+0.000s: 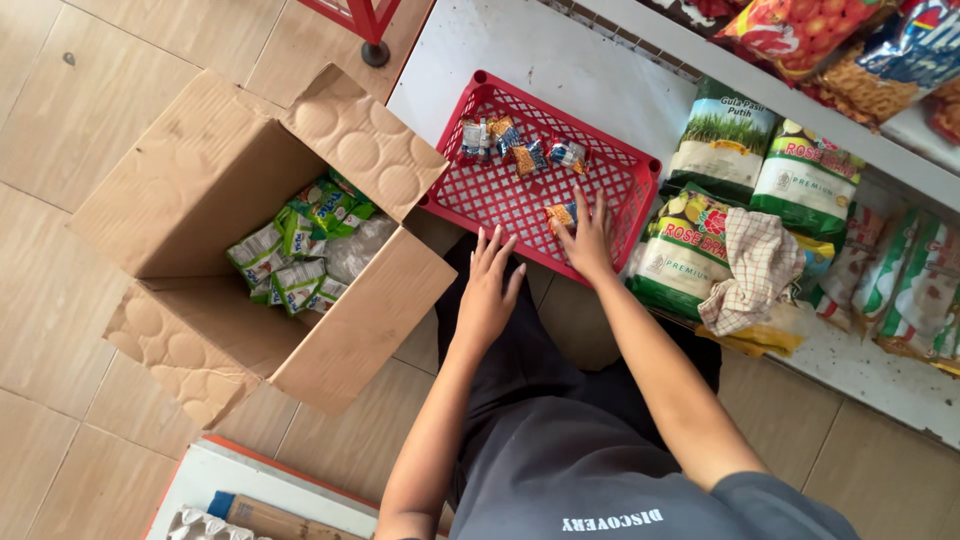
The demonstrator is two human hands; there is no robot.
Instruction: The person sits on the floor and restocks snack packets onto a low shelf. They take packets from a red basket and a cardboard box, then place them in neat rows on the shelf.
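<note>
My right hand (pixel 588 238) rests with spread fingers on the near rim of a red plastic crate (pixel 505 195), fingertips beside a small orange and blue snack packet (pixel 560 213). Several more small packets (pixel 520 145) lie at the crate's far side. My left hand (pixel 487 290) hovers open just short of the crate's near edge, over my dark trousers, holding nothing. To the left stands an open cardboard box (pixel 200 190) with several green and white sachets (pixel 295 250) inside.
Green and white bags of sugar (pixel 725 135) and rice (pixel 685 250) lie on the low white shelf (pixel 560 50) right of the crate, with a checked cloth (pixel 755 265) on them. Snack bags (pixel 800 30) fill the shelf above. A red stand foot (pixel 372 40) is behind the box.
</note>
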